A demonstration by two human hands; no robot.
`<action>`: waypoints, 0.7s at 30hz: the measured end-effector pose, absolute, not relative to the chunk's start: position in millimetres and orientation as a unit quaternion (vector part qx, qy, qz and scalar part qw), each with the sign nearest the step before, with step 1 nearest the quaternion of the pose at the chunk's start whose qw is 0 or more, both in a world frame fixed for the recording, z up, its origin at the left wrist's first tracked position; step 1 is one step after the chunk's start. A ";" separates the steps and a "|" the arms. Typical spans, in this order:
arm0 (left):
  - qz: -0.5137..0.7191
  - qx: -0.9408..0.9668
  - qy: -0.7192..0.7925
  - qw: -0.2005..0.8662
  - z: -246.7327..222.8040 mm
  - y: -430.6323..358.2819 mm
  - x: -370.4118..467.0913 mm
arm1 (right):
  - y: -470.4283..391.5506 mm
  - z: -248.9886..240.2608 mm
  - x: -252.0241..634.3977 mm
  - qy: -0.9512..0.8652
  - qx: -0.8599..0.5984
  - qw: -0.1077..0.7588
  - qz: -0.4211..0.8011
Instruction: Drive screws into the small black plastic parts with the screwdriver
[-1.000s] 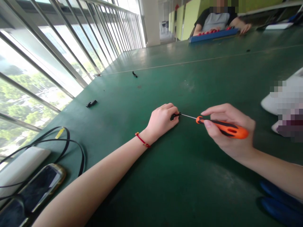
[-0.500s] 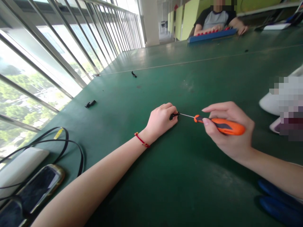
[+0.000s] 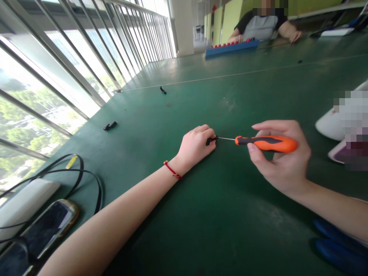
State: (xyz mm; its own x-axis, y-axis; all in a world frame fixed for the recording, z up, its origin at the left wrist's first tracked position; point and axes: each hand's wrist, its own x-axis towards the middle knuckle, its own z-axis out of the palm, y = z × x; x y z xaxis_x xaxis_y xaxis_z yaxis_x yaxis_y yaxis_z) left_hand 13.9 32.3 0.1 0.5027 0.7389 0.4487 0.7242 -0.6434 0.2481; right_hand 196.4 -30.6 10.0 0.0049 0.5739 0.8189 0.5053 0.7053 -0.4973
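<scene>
Near the middle of the green table (image 3: 184,103), my left hand (image 3: 197,145) is closed on a small black part (image 3: 211,140) and rests on the tabletop. To its right, my right hand (image 3: 284,161) holds an orange and black screwdriver (image 3: 270,143) by the handle. The screwdriver lies nearly level, its thin metal shaft pointing left, with the tip at the black part. Whether the tip sits inside the part cannot be made out. One black piece (image 3: 110,126) lies to the left, and another (image 3: 163,90) lies farther back.
A phone (image 3: 43,230), a white box (image 3: 31,197) and black cables (image 3: 99,188) lie at the lower left. Metal railings (image 3: 86,50) run along the left edge. Across the table a person (image 3: 260,27) sits behind a blue tray (image 3: 232,48) with red pieces.
The screwdriver handle has risen and turned from a slant to nearly level in my right hand. My left hand has not moved. The blue tray across the table has shifted left.
</scene>
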 end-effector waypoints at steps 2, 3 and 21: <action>0.265 0.866 0.423 0.015 0.2 32.0 13.9 | -27.4 9.4 197.2 -0.695 -0.351 0.626 0.051; 0.265 0.866 0.423 0.015 0.4 31.8 14.0 | -26.7 9.4 197.9 -0.695 -0.348 0.626 0.062; 0.257 0.867 0.426 0.017 1.9 31.3 14.2 | -32.1 11.1 199.9 -0.726 -0.399 0.557 0.054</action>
State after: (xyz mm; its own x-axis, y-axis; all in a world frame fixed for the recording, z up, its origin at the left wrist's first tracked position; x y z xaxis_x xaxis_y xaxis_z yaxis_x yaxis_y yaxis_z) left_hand 14.2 31.3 1.9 0.5051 0.7476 0.4311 0.7297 -0.6367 0.2492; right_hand 199.9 -32.1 11.1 -0.0607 0.6394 0.7665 0.5193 0.6760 -0.5228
